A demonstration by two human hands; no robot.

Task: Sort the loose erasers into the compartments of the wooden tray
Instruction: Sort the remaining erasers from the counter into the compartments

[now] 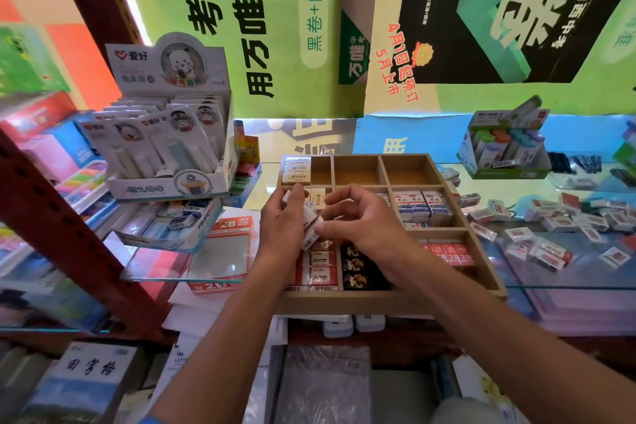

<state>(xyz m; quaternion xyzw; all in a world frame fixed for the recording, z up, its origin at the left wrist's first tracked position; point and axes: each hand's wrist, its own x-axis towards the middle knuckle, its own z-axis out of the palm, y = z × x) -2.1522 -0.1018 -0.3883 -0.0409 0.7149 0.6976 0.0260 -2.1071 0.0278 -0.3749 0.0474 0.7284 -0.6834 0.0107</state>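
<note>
Left hand (282, 217) grips stack of erasers (309, 227) over tray (389, 303), feeding supply; right hand (358, 217) pinches lowest one, likely to slot it. More loose erasers (557, 227) lie right of tray.

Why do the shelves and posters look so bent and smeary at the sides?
Head view: the wide-angle lens bows the red shelf post and posters; edges blur, while the wooden tray and hands stay sharper; the glass shelf mirrors colours.

On your left stands a white display box (165, 120) of carded packs. Green posters (241, 27) hang behind, and a small green box (502, 151) holds what might be correction tapes.
</note>
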